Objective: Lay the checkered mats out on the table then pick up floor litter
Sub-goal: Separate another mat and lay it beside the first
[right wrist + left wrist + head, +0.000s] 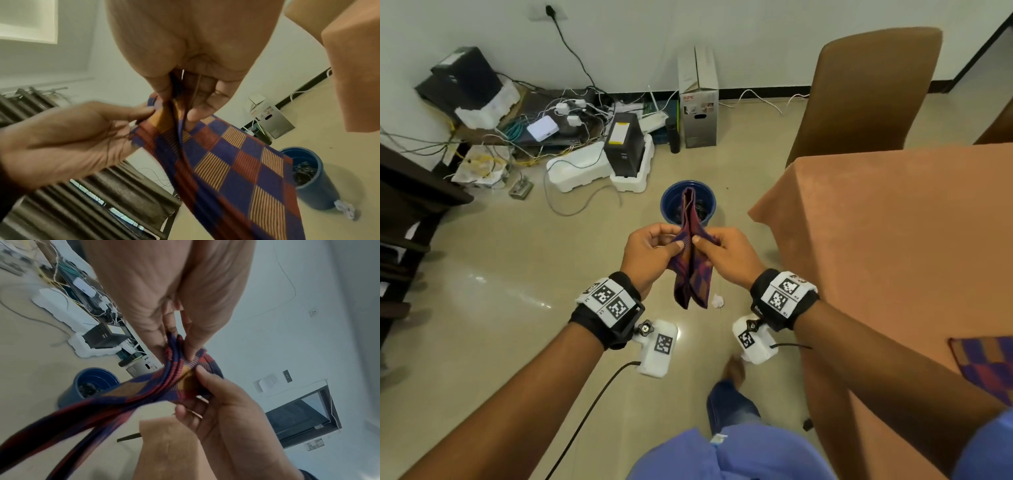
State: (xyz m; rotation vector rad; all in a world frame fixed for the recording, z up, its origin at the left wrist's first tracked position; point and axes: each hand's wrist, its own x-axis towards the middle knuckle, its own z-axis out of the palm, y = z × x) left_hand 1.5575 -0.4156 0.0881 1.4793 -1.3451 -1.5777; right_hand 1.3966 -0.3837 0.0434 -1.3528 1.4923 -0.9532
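Observation:
A folded checkered mat in blue, red and orange hangs in the air above the floor, left of the table. My left hand and my right hand both pinch its upper edge, thumbs on top. The same mat droops from the fingers in the right wrist view, and bunched cloth of this mat fills the left wrist view. Another checkered mat lies flat on the table, which has an orange cloth. A crumpled white paper scrap lies on the floor below the mat.
A blue bin with dark contents stands on the floor ahead. An orange-covered chair stands behind the table. Cables, foam blocks, black boxes and a grey carton crowd the wall. Dark furniture is on the left.

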